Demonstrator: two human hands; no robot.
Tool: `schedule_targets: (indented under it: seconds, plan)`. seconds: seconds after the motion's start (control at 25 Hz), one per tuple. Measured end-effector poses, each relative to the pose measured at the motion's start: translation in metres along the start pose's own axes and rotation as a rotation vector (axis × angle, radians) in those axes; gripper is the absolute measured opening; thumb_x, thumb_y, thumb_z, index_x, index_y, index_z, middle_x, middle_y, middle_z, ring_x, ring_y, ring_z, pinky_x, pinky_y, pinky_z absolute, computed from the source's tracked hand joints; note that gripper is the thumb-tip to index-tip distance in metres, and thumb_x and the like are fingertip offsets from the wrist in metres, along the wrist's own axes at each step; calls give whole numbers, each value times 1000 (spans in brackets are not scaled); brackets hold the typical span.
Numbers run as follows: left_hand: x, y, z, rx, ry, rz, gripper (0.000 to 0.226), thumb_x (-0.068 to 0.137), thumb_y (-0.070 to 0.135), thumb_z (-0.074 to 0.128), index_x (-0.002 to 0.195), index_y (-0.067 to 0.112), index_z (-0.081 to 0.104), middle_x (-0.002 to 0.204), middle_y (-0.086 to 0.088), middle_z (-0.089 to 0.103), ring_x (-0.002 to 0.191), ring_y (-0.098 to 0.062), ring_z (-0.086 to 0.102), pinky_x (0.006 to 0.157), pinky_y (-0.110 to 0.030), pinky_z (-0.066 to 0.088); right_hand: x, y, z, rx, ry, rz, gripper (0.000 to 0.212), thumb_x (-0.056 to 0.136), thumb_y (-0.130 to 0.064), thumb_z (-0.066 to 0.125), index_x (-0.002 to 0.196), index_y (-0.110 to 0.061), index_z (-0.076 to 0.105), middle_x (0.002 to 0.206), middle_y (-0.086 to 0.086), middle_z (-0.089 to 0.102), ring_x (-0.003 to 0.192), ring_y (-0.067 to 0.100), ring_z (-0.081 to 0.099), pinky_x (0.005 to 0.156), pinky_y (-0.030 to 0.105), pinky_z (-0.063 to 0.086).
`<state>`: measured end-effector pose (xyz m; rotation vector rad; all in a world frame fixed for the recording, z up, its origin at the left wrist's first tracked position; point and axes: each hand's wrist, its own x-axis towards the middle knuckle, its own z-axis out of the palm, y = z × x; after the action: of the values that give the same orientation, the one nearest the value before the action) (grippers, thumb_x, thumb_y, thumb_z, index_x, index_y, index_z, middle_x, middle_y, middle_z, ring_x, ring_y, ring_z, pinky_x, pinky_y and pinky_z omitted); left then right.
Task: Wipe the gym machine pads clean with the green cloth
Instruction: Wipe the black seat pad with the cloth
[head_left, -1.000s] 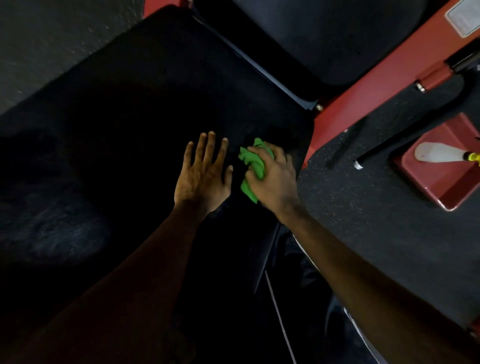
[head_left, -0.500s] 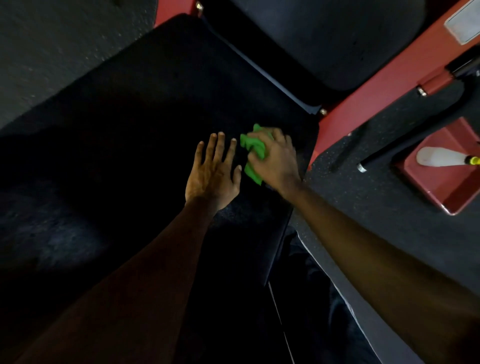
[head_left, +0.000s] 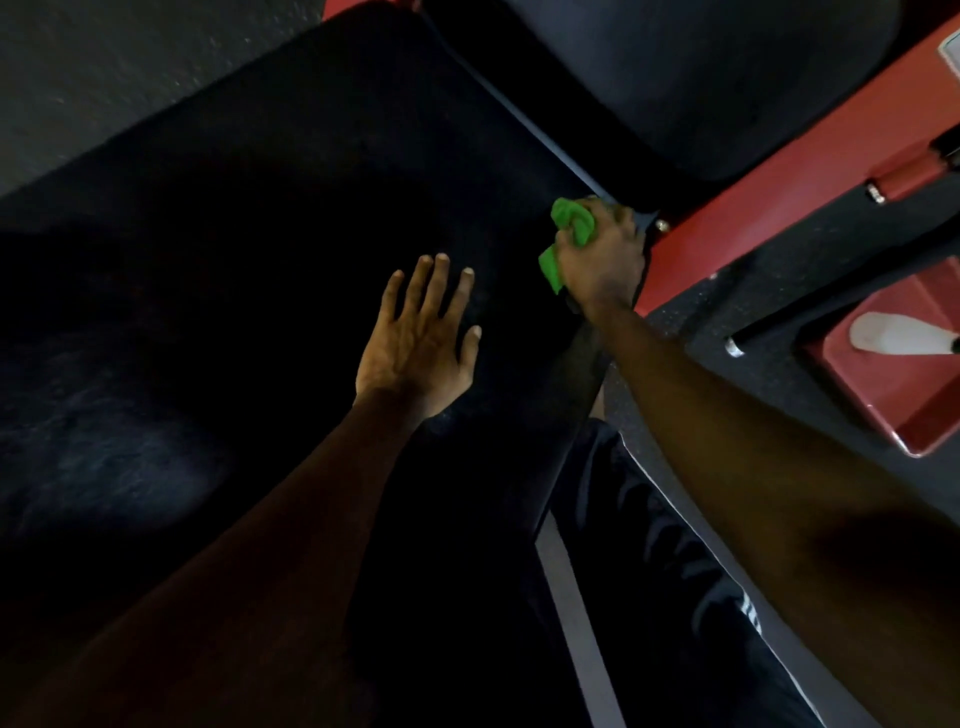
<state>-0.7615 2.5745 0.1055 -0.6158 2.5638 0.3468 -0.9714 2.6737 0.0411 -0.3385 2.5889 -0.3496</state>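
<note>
- Now, head view: the right hand (head_left: 602, 260) grips the bunched bright-green cloth (head_left: 571, 223) at the far right corner of the broad black machine pad (head_left: 260, 234), beside the red frame (head_left: 727, 228).
- Left hand (head_left: 415, 343) lies flat, fingers spread, nearer me; most of the pad likely left to wipe stretches leftward.

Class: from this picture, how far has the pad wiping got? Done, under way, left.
Done: cannot tell; the large pad shows no clear wiped patch. Under way: the right hand grips the bunched green cloth at that pad's far corner; the left hand rests flat on it. Left: probably the upper pad, which the cloth isn't touching.
</note>
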Motion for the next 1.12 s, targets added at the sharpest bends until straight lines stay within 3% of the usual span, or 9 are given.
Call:
schedule_targets:
  seconds: [0.08,0.2,0.32,0.44,0.52,0.68,0.88,1.04,1.12]
  plan:
    - [0,1,-3,-26,-6,-8,68,101,50,19,160,17,9,166,-14,7,154,-29,4,125,-47,4,-27,2,-6,24,-49,-31,51,86,-38,59,136,-33,56,140,7,49,121,35,47,101,45,42]
    - [9,8,-11,-84,1,-71,65,99,49,26,155,16,31,161,-17,26,150,-33,20,121,-50,15,-84,19,-16,-8,-156,-219,51,86,-38,59,137,-37,53,144,0,45,122,31,45,104,47,40]
    - [32,19,-13,-67,42,-66,57,99,45,34,144,12,46,153,-20,38,145,-37,30,118,-52,22,-70,31,-16,-114,-160,-278,52,90,-45,55,141,-39,48,153,-4,39,135,27,39,110,55,28]
    - [61,26,-2,-56,58,-13,58,99,43,33,148,14,43,157,-20,33,148,-38,25,120,-53,15,-28,16,-10,-165,-171,-262,60,94,-58,45,150,-39,38,167,0,17,153,27,14,118,60,13]
    - [75,27,4,-56,28,2,63,97,43,30,152,13,37,160,-21,27,150,-37,20,121,-53,10,-35,14,-8,-124,-194,-311,65,95,-67,38,154,-42,29,169,-1,6,155,29,5,119,63,16]
    - [83,28,3,-18,20,1,71,92,45,18,155,16,31,161,-20,24,150,-37,19,121,-53,11,-80,45,-15,-70,-191,-413,66,95,-65,43,154,-46,23,169,-1,-4,155,32,0,120,60,22]
    - [84,31,9,36,25,-16,61,100,42,22,158,21,23,164,-15,21,152,-33,15,121,-54,9,-19,39,1,2,-95,-304,50,93,-44,55,143,-35,52,164,9,27,150,38,24,112,57,39]
    - [84,32,7,29,18,-33,60,103,41,26,159,23,17,166,-13,13,154,-31,8,122,-53,5,30,20,3,42,-88,-62,52,91,-44,59,142,-33,53,163,7,30,147,34,29,109,54,42]
    - [84,33,6,29,23,-41,60,103,42,27,159,23,17,166,-12,12,154,-30,7,122,-52,4,30,11,-1,41,-104,-30,53,90,-43,60,141,-33,53,163,4,29,146,33,29,109,55,41]
